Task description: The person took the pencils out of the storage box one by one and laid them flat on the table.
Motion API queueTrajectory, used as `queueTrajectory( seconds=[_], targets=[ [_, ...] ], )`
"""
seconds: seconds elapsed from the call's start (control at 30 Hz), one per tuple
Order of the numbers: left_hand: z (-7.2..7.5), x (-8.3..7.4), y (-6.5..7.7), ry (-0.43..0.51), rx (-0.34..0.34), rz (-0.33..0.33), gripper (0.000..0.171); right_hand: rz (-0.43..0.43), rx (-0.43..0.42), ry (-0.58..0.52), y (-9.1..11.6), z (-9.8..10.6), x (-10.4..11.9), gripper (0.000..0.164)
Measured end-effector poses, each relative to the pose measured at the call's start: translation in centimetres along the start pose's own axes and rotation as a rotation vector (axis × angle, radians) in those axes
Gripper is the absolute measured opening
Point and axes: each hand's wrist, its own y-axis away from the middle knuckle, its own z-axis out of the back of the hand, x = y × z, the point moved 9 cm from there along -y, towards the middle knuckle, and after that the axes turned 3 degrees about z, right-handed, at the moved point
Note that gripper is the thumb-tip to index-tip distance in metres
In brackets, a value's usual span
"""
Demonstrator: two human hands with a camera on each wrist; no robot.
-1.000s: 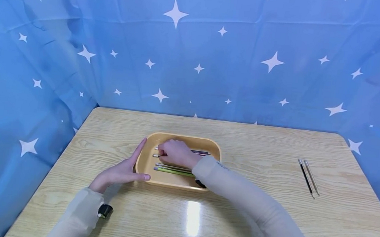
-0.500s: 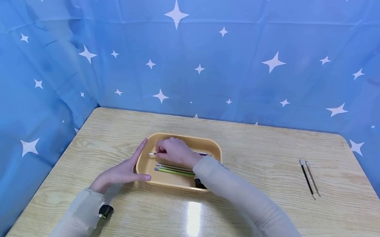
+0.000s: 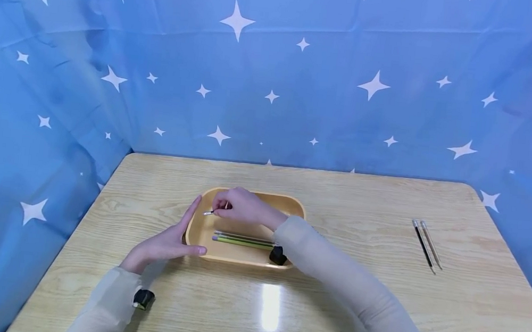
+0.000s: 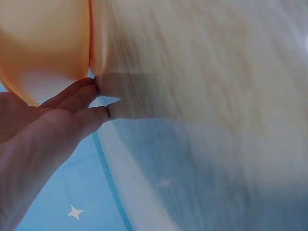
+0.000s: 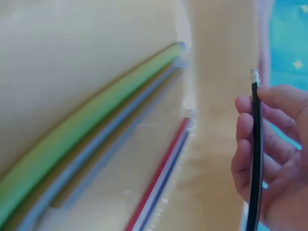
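Note:
My right hand (image 3: 242,205) pinches a black pencil (image 5: 256,144) by its eraser end, above the far left part of a yellow-orange tray (image 3: 247,263). In the right wrist view the pencil stands between thumb and fingertips. Below it in the tray lie a thick green pencil (image 5: 91,118), a grey-blue pencil (image 5: 103,137) and a red, white and blue striped pencil (image 5: 161,173). My left hand (image 3: 164,242) rests at the tray's left end, its fingers straight and spread and its thumb over the near rim.
A black pencil (image 3: 423,246) and a silvery pencil (image 3: 431,245) lie side by side on the right of the wooden table (image 3: 349,201). A blue star-patterned cloth (image 3: 302,84) hangs behind the table and along its left.
My right hand has lifted the black pencil from the tray floor and shifted slightly left and away. The left hand keeps its place at the tray.

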Motion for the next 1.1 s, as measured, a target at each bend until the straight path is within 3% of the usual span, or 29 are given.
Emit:
queueTrajectory(
  seconds=[0.37,0.63,0.77,1.1],
  targets=[
    [-0.1,0.1,-0.1,0.02,-0.001,0.021,0.114,0.041,-0.012,-0.009,1.3,2.7,1.7,0.006],
    [0.0,0.0,-0.1,-0.012,-0.018,0.014,0.113,0.003,-0.02,0.039,3.8,5.0,2.5,0.011],
    [-0.1,-0.1,0.0,-0.014,-0.019,0.001,0.113,-0.033,-0.048,0.044,5.5,6.2,2.0,0.012],
    [-0.1,0.0,0.1,0.024,-0.019,-0.008,0.114,-0.101,-0.16,-0.099,10.0,8.2,-0.5,0.014]
  ],
)
